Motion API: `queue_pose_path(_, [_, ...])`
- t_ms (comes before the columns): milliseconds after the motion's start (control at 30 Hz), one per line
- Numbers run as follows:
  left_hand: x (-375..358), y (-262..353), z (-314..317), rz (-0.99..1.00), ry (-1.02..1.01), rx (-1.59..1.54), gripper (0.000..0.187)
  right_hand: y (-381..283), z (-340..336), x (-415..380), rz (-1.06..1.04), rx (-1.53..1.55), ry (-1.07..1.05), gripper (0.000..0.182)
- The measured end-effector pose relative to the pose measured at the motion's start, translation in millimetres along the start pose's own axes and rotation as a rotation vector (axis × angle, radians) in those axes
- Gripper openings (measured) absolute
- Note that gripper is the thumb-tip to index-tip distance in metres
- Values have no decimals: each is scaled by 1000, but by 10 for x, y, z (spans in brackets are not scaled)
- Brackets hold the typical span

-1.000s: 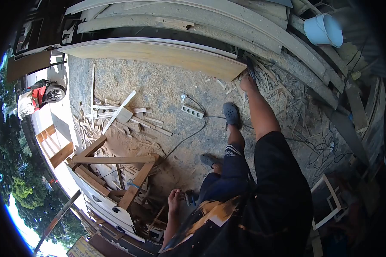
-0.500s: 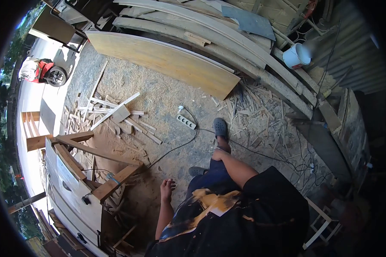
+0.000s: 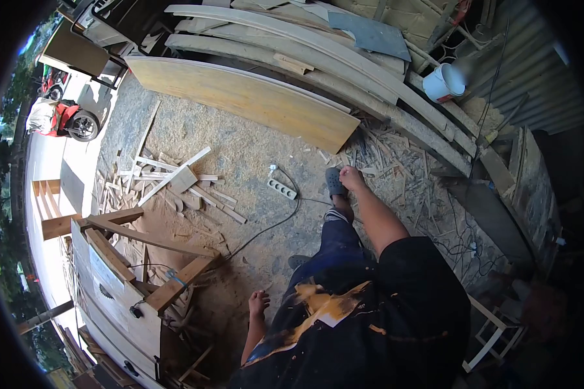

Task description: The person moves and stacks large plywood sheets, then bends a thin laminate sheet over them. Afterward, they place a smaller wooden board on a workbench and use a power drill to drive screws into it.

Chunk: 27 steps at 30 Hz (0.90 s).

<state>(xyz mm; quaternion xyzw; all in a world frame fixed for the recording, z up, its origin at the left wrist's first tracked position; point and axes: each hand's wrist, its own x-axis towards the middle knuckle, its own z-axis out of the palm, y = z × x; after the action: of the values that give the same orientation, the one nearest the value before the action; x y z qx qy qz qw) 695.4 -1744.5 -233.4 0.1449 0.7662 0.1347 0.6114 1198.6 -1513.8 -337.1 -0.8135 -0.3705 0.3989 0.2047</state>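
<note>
My left hand (image 3: pixel 259 303) hangs low beside my body, its fingers curled, with nothing visible in it. Further forward, my right hand (image 3: pixel 351 177) shows above my shoe, a dark clog (image 3: pixel 334 182); its fingers are bent inward, and what they hold, if anything, cannot be made out. A white power strip (image 3: pixel 282 188) lies on the floor to the left of that shoe, its plug (image 3: pixel 273 169) close by. The dark cable (image 3: pixel 266 229) runs toward the saw table (image 3: pixel 113 292) on the left.
A long plywood panel (image 3: pixel 240 97) lies before stacked curved boards (image 3: pixel 292 61). Scrap wood (image 3: pixel 182 180) covers the floor at left. A white bucket (image 3: pixel 444 83) sits upper right, a stool frame (image 3: pixel 490 337) lower right, and loose cables (image 3: pixel 464 249) at right.
My right hand has moved forward from near my knee to above the shoe. My left hand has dropped slightly lower in view. The scene has shifted a little.
</note>
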Motion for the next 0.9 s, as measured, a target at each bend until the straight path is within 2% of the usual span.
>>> queue_pose_path(100, [-17,594,267,43,42,49,16,-92,-488,741,44,-75,137,20])
queue_pose_path(133, [7,853,415,70,48,46,17,86,-514,1180,22,19,126,26])
queue_pose_path(233, [108,1530,860,49,36,59,18,92,-769,2129,202,-141,150,43])
queue_pose_path(300, [-10,2081,1360,95,-16,210,19,337,-730,2755,138,-217,156,53])
queue_pose_path(367, [-26,2449,1739,50,13,272,20,436,-735,3115,133,-314,91,55])
queue_pose_path(400, [-35,2535,1852,61,-12,241,21,448,-734,3261,127,-373,-26,57])
queue_pose_path(433, [-85,2594,1912,77,-38,211,22,464,-716,3344,120,-428,-138,59])
queue_pose_path(467, [-113,2651,1952,52,-52,229,23,430,-690,3365,125,-422,-196,48])
queue_pose_path(567, [-233,2842,2075,48,-15,307,23,410,-530,3403,155,-471,-186,38])
queue_pose_path(633, [-251,2902,2061,40,29,294,22,293,-614,3341,95,-521,-226,31])
queue_pose_path(700, [-261,2957,2060,32,46,339,22,303,-658,3328,8,-576,-313,29])
queue_pose_path(800, [-214,3036,2067,46,45,450,24,210,-647,3076,-93,-630,-286,28])
queue_pose_path(900, [-150,3114,2156,23,5,356,26,-61,-799,2684,-189,-655,-364,28])
